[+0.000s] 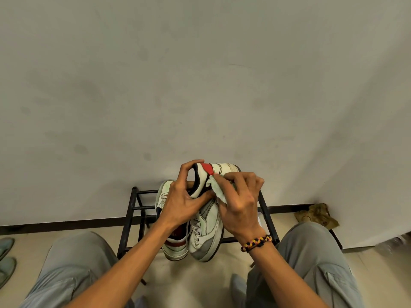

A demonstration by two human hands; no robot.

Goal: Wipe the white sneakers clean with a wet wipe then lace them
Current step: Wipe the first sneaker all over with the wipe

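Pale wall point(200, 74) filled the upper field of view, meeting a light floor point(200, 274) at a dark baseboard point(66, 223).

Two hands were in view. The left hand point(184, 203) gripped the held sneaker point(209, 218) at its heel collar, the fingers curled over the dark-lined rim and the thumb pressed against the side. The right hand point(240, 203) pinched one crumpled wet wipe point(216, 190) between thumb and fingers and pressed it against the side of the same sneaker, just below the red heel panel. One braided bracelet point(255, 242) circled the right wrist.

Two white sneakers were counted. The held sneaker was raised with its heel up and away from the person and its grey toe pointing down toward the person; laces showed in its eyelets. The second sneaker point(169, 218) lay just beside it to the left, partly hidden behind the left hand and forearm, with its toe toward the wall and a red and dark panel at its near heel. It rested on one black metal rack point(138, 210), which stood on the floor against the wall.

Two knees in grey trousers point(73, 263) flanked the rack. One crumpled brownish item point(318, 215) lay on the floor in the right corner by the baseboard. Two greenish shoes point(6, 256) showed partly at the left edge of the view.
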